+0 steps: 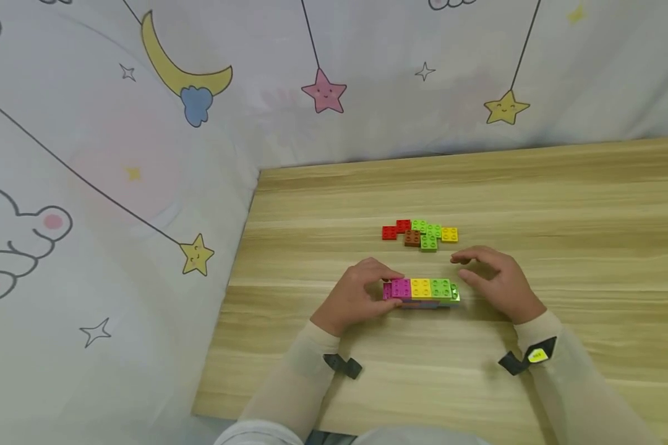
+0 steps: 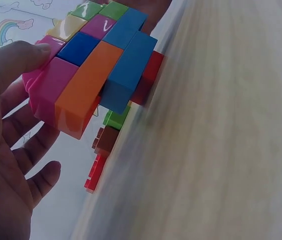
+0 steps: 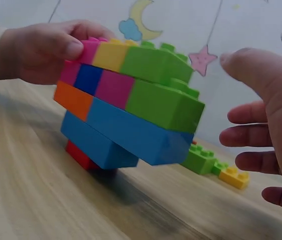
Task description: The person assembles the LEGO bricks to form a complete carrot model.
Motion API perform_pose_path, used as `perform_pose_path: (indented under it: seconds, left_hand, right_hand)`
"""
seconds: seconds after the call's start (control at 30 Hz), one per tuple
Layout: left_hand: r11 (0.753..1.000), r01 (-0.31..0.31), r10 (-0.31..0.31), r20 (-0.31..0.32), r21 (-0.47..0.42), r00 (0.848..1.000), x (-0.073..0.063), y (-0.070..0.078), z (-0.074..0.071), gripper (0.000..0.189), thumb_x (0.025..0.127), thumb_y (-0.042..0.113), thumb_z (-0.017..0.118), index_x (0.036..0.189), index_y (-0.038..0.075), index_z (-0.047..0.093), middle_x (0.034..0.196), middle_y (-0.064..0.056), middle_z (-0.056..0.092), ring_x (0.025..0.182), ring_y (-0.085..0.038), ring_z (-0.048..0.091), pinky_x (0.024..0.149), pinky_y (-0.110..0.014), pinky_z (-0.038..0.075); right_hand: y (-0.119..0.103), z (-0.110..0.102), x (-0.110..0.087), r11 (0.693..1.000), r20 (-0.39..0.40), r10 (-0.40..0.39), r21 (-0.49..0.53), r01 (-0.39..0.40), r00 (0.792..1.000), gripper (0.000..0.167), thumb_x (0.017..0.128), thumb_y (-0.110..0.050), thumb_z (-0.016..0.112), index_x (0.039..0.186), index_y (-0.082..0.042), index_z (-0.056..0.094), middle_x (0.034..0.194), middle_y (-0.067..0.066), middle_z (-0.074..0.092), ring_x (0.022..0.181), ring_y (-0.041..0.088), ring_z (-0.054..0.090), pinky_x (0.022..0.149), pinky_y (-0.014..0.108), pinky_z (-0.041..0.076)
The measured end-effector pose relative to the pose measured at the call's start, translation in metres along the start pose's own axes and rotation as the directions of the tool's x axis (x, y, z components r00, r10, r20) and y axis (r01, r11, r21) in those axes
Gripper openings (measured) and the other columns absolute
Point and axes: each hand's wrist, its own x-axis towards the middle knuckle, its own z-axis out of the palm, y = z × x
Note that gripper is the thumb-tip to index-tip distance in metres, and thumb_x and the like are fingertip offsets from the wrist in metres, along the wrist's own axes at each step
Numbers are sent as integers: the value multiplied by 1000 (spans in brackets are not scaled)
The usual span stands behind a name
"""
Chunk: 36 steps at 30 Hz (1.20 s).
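Observation:
A built stack of toy building bricks (image 1: 421, 288) stands on the table, narrow at its red bottom brick (image 3: 78, 154) and wider above. Its top row runs pink, yellow, green; blue, orange and pink bricks fill the layers below. My left hand (image 1: 356, 295) grips the pink left end, thumb on the near side and fingers behind, as the left wrist view also shows. My right hand (image 1: 498, 279) is just off the green right end, fingers spread and bent slightly, touching nothing. In the right wrist view a gap separates its thumb (image 3: 255, 70) from the stack.
Behind the stack lies a loose group of small bricks: red (image 1: 389, 233), brown (image 1: 412, 238), several green (image 1: 428, 243) and a yellow one (image 1: 449, 234). The wooden table (image 1: 312, 204) meets a printed cloth (image 1: 384, 123) at its back and left edges.

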Motion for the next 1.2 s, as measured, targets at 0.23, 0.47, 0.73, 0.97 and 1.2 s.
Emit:
perform_pose_path:
  seconds: [0.23, 0.47, 0.73, 0.97, 1.2]
  left_hand:
    - [999, 17, -17, 5, -37, 1000, -1, -5, 0, 36, 84, 28, 88, 117, 18, 78, 108, 11, 74, 104, -4, 59, 90, -31, 55]
    - [999, 6, -6, 12, -44, 1000, -1, -9, 2, 37, 84, 28, 88, 117, 17, 77, 111, 10, 74, 107, -4, 60, 93, -27, 53]
    - [999, -11, 11, 4, -44, 1000, 0, -9, 0, 37, 84, 27, 89, 116, 15, 78, 111, 9, 75, 107, -5, 61, 94, -25, 52]
    - [998, -24, 24, 8, -53, 1000, 0, -10, 0, 36, 85, 28, 88, 116, 15, 77, 111, 8, 74, 107, -5, 61, 94, -26, 52]
    - [998, -23, 24, 8, -54, 1000, -1, -10, 1, 36, 85, 28, 88, 117, 15, 77, 111, 8, 74, 107, -5, 61, 94, -25, 52]
  right_hand:
    - [17, 5, 24, 994, -31, 8, -113, -11, 999, 30, 90, -20, 83, 118, -12, 76, 119, 2, 73, 114, 12, 61, 99, 19, 40]
    - [31, 13, 53, 969, 8, -48, -241, 48, 999, 40, 84, -23, 88, 120, -11, 76, 118, 7, 73, 113, 26, 59, 99, 49, 44]
    - [34, 21, 70, 935, 68, -110, -330, 126, 992, 40, 80, -24, 92, 116, -16, 78, 113, 3, 76, 106, 23, 57, 92, 50, 36]
    - [32, 24, 72, 911, 72, -154, -377, 170, 985, 38, 78, -21, 93, 113, -16, 79, 112, 3, 77, 104, 22, 57, 86, 48, 31]
    - [32, 25, 70, 908, 69, -159, -380, 173, 985, 37, 78, -21, 93, 112, -17, 80, 111, 2, 77, 102, 22, 57, 86, 48, 32]
